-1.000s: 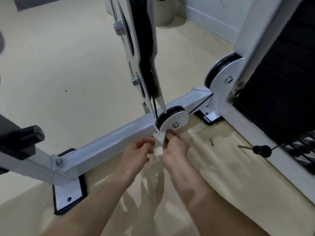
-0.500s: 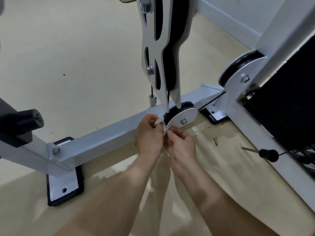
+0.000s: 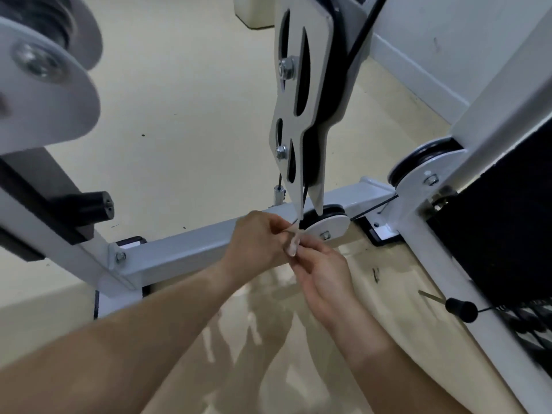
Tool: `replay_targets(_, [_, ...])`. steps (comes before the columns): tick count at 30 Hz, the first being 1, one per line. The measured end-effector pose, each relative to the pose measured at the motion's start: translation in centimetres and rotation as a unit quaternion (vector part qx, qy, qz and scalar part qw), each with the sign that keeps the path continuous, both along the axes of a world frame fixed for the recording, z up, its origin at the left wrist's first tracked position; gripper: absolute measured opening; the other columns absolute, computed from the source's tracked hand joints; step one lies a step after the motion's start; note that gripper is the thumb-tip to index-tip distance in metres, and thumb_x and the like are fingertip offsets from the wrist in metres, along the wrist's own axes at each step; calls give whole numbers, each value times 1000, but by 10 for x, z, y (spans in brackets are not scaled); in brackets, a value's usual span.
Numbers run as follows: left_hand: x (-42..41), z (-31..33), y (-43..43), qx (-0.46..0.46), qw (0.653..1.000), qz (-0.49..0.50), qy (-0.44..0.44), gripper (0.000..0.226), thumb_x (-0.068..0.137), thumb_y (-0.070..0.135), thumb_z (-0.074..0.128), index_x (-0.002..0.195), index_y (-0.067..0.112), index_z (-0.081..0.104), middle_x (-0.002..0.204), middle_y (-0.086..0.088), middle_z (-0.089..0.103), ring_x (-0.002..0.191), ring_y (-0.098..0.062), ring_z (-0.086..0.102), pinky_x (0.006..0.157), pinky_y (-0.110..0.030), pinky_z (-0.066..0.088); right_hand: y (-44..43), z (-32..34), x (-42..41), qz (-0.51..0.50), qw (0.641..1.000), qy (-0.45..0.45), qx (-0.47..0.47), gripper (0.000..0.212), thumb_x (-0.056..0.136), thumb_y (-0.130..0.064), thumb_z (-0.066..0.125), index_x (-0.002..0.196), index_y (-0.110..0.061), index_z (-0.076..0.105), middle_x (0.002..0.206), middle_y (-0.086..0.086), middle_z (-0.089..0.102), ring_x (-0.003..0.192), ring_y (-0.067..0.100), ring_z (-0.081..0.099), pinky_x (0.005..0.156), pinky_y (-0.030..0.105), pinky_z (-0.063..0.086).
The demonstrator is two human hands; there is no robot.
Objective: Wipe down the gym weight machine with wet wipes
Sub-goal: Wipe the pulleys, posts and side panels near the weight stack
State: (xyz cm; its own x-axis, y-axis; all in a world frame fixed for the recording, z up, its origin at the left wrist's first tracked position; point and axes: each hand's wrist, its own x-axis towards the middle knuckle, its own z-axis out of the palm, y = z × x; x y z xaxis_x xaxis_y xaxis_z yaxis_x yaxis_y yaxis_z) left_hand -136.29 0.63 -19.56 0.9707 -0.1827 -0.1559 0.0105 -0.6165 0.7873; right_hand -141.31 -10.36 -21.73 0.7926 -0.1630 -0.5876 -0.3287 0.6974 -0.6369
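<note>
A white weight machine fills the view, with its low base beam (image 3: 185, 249) running across the floor. A small floor pulley (image 3: 328, 224) sits on the beam under a hanging white pulley bracket (image 3: 304, 94). My left hand (image 3: 257, 240) and my right hand (image 3: 322, 270) meet just left of that pulley. Both pinch a small crumpled white wet wipe (image 3: 292, 245) between the fingertips, close to the thin black cable (image 3: 304, 195) that drops into the pulley.
A second pulley (image 3: 418, 171) sits at the foot of the right upright (image 3: 501, 109), beside the black weight stack (image 3: 501, 234). A black-knobbed selector pin (image 3: 460, 309) lies by the frame. A large pulley plate (image 3: 44, 85) looms at top left, above a black rod end (image 3: 95, 204).
The view has moved closer and lower, so the machine looks larger. Both hands stayed together on the wipe beside the floor pulley, shifting slightly down from its rim.
</note>
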Motion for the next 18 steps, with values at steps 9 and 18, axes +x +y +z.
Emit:
replay_targets(9, [-14,81,35,229,949,-219,1,19,91,34,62,78,21,58,69,13,58,65,-8,56,70,-25,47,2,70,-13,157,887,-79,-427,7,83,-14,71,79,-19,68,76,-5,68,70,9,62,64,24,49])
replay_targets(18, [3,62,20,-152,987,39,37,5,76,16,67,79,15,63,75,-8,73,63,-19,71,69,-34,60,-22,107,-9,201,253,-235,-917,46,61,-16,78,106,-11,69,79,7,60,66,29,59,54,31,41])
